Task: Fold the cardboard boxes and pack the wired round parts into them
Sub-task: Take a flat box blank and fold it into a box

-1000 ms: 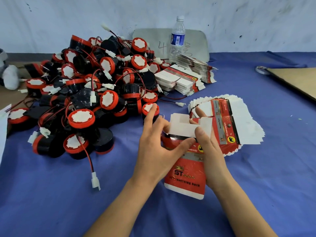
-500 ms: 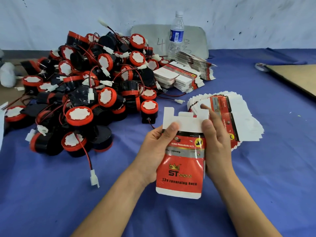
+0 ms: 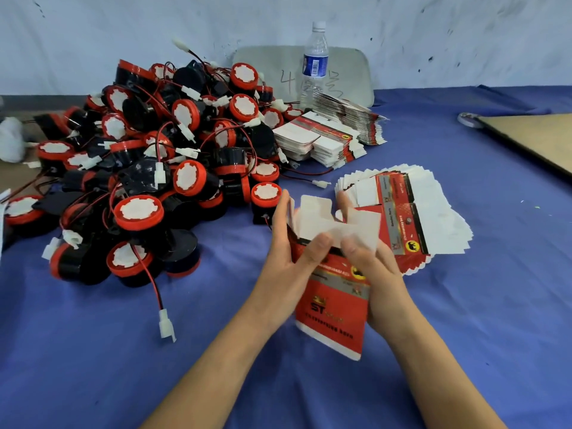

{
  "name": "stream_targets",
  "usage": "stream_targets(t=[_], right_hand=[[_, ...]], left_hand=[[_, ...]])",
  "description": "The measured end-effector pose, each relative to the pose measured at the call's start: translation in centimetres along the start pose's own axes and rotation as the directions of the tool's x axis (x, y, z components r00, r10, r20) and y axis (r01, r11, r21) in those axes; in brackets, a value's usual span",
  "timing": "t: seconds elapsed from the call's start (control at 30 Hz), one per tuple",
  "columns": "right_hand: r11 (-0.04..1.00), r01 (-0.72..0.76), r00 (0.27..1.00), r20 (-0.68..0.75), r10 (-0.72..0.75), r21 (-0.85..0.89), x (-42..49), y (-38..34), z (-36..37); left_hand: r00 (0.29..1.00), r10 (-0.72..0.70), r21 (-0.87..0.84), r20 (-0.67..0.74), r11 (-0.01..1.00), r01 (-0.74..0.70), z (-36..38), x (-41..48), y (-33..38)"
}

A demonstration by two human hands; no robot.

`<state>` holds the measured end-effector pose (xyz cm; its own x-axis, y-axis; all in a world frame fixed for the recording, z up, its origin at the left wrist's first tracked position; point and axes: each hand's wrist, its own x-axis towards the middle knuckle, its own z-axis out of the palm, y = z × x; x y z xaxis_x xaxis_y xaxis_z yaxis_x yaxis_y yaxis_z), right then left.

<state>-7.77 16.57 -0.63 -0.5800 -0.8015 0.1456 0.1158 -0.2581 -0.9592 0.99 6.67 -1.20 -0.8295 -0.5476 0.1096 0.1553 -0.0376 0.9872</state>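
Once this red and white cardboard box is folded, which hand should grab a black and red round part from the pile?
Probably left. The left hand sits beside the pile of black-and-red wired round parts; the right hand is across the red-and-white cardboard box.

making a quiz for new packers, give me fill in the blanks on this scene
The left hand and right hand both hold one cardboard box printed mostly ____.
The pile of wired round parts lies to the ____ of both hands.
The cloth under everything is ____.
Missing: red; left; blue.
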Motion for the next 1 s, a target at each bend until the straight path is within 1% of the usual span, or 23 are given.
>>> stream_targets(t=[0.07, 0.1, 0.17, 0.27, 0.37, 0.43, 0.5, 0.6, 0.67, 0.77, 0.87, 1.0], right_hand=[[0.978, -0.073, 0.991, 0.122, 0.049, 0.198, -0.3, -0.3, -0.2], [0.957, -0.112, 0.987, 0.144, 0.075, 0.268, -0.4, -0.4, -0.3], [0.916, -0.182, 0.980, 0.142, 0.140, 0.357, -0.6, -0.4, -0.4], [0.880, -0.242, 0.968, 0.162, 0.191, 0.408, -0.5, -0.4, -0.5], [0.894, -0.195, 0.978, 0.147, 0.147, 0.403, -0.6, -0.6, -0.4], [0.911, -0.131, 0.989, 0.109, 0.095, 0.392, -0.6, -0.8, -0.2], [0.913, -0.101, 0.995, 0.051, 0.088, 0.396, -0.5, -0.9, -0.1], [0.916, -0.079, 0.996, -0.008, 0.090, 0.393, -0.2, -1.1, 0.0], [0.932, -0.065, 0.995, -0.045, 0.087, 0.356, -0.1, -1.2, 0.0], [0.967, -0.007, 0.994, -0.102, 0.034, 0.257, 0.2, -0.9, -0.1], [0.984, 0.008, 0.977, -0.209, 0.030, 0.178, 0.5, -0.7, -0.3], [0.994, 0.033, 0.962, -0.272, -0.003, 0.105, 0.3, -0.3, -0.6]], left_hand=[[1.000, -0.009, -0.003, -0.015, 1.000, 0.009, -0.2, 0.2, -0.1], [1.000, -0.013, 0.000, -0.017, 1.000, 0.013, -0.2, 0.3, -0.2], [1.000, -0.008, 0.004, -0.025, 1.000, 0.008, 0.0, 0.3, -0.7], [0.999, 0.023, 0.012, -0.046, 1.000, -0.023, 0.2, 0.3, -1.2], [0.996, 0.064, 0.026, -0.059, 0.998, -0.062, 0.0, 0.4, -1.2], [0.988, 0.107, 0.053, -0.113, 0.993, -0.101, -0.1, 0.5, -1.0], [0.974, 0.151, 0.099, -0.171, 0.986, -0.135, 0.0, 0.4, -0.9], [0.962, 0.196, 0.167, -0.191, 0.972, -0.165, 0.2, 0.2, -0.9], [0.958, 0.215, 0.177, -0.188, 0.967, -0.182, 0.1, 0.1, -0.8], [0.954, 0.228, 0.200, -0.193, 0.961, -0.190, -0.1, 0.1, -0.6], [0.944, 0.253, 0.311, -0.212, 0.933, -0.181, 0.0, -0.1, -0.5], [0.918, 0.327, 0.472, -0.225, 0.861, -0.191, 0.2, -0.3, -0.6]])
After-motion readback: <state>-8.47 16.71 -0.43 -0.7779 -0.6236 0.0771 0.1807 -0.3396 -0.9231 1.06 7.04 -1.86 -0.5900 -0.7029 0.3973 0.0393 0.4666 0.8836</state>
